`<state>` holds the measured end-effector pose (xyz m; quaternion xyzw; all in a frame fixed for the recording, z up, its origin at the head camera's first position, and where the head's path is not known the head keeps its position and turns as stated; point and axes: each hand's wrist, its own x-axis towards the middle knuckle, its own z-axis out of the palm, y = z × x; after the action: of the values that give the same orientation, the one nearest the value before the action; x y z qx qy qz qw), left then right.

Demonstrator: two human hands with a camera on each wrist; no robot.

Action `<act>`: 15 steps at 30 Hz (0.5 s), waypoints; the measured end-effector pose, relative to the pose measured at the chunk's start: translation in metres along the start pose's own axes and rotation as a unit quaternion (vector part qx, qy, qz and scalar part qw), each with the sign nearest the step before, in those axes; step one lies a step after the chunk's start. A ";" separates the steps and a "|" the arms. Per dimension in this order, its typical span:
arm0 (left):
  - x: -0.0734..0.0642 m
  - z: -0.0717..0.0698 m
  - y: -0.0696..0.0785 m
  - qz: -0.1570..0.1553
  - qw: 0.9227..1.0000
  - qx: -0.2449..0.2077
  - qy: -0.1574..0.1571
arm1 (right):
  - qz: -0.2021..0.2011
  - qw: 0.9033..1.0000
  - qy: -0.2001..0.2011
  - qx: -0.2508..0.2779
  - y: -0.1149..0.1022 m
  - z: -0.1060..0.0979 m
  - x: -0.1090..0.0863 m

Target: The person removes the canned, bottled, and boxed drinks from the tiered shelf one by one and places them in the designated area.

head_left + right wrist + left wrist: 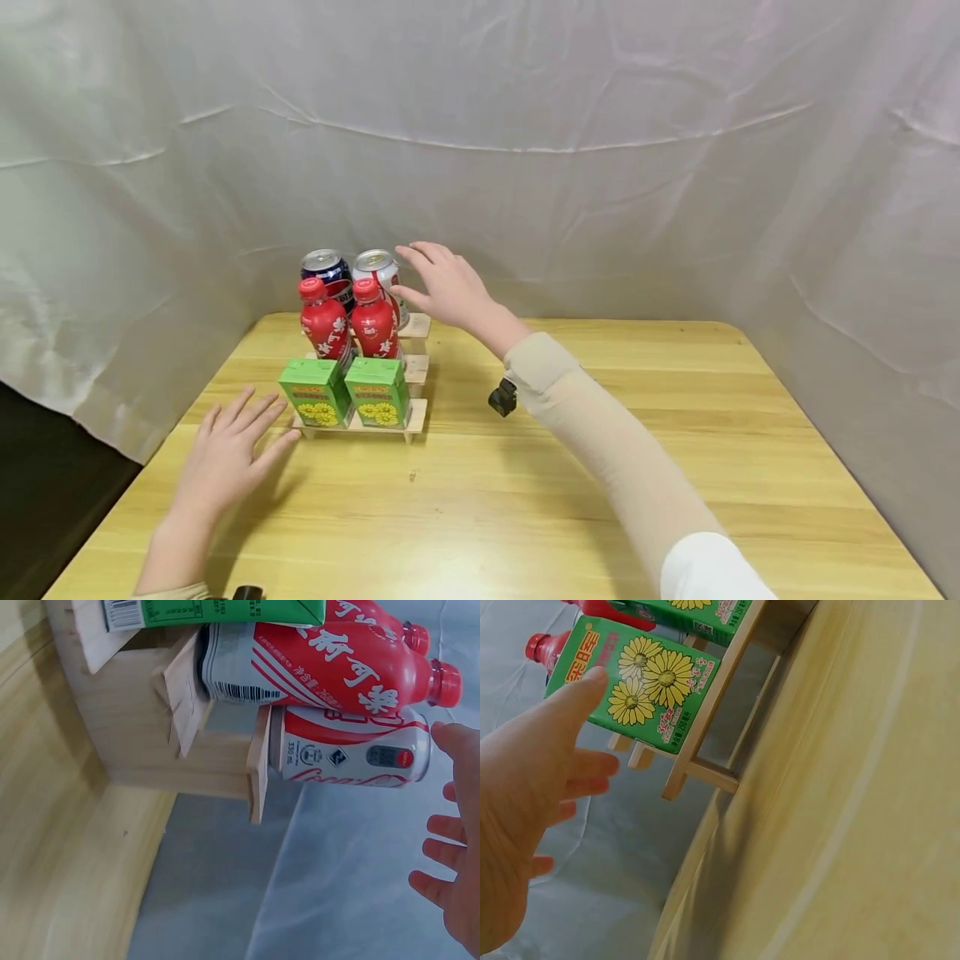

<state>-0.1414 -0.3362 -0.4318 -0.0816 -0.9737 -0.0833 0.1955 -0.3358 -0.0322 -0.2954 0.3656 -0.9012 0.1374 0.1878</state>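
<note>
My right hand (448,287) is beside the top of a white-and-red can (352,750), fingers spread and the thumb toward the rim. Whether the thumb touches the can I cannot tell. That can stands on the top step of a small wooden stand (417,368), next to a dark blue can (337,283). Two red bottles (375,329) with red caps stand upright on the middle step. On the bottom step are two green drink cartons (378,404) with yellow flowers. Left of the nearer-left carton (641,682), my left hand (228,454) hovers with loosely spread fingers, holding nothing.
The stand is at the back left of a wooden table (600,467). Grey cloth (570,208) hangs behind and along the sides. A black area (52,483) lies beyond the table's left edge. A small black camera (502,397) is on my right wrist.
</note>
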 end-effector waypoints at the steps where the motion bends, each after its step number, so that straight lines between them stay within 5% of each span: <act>1: 0.001 0.000 0.000 -0.003 1.000 -0.002 -0.014 | 0.004 1.000 -0.003 0.010 -0.001 0.001 0.002; 9: 0.003 0.004 -0.001 -0.024 0.993 -0.006 -0.112 | 0.027 0.996 -0.026 0.078 -0.005 0.017 0.017; 15: 0.004 0.008 0.003 -0.026 0.991 -0.016 -0.127 | 0.044 0.992 -0.038 0.109 -0.005 0.023 0.022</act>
<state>-0.1475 -0.3314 -0.4368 -0.0689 -0.9910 -0.0933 0.0666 -0.3520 -0.0581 -0.3060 0.3488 -0.9027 0.2284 0.1060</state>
